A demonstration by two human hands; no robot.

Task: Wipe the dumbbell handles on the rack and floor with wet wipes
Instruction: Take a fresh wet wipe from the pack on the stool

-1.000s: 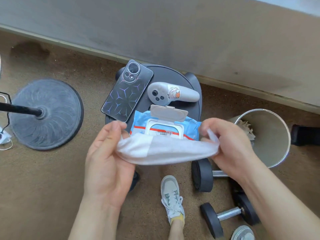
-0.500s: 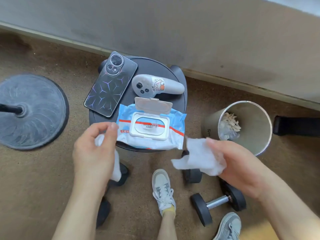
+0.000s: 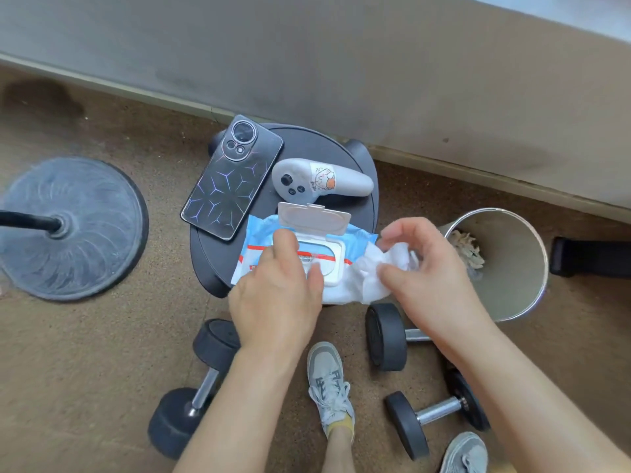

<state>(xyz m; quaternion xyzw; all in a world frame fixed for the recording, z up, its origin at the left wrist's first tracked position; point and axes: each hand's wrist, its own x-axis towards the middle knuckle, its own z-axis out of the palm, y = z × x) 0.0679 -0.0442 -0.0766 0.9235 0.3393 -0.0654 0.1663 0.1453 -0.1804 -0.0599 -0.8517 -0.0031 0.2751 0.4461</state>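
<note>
Wet wipe [image 3: 372,274], white and crumpled, sits at the near edge of the round black bench [image 3: 307,141], pinched between the thumb and fingertips of the right hand [image 3: 433,268]. The left hand [image 3: 276,295] lies over the wipes pack [image 3: 259,230] on the bench, fingers loosely extended; whether it grips the wipe's other end cannot be told. The pack lid [image 3: 314,218] stands open. Three dumbbells lie on the floor: one [image 3: 205,390] left of the shoe [image 3: 329,380], two [image 3: 386,336] [image 3: 437,413] right of it, near a metal bin [image 3: 512,268].

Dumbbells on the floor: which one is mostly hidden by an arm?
The dumbbell beside the bin: the right forearm hides most of it. The left dumbbell and bottom-right dumbbell show both ends.
</note>
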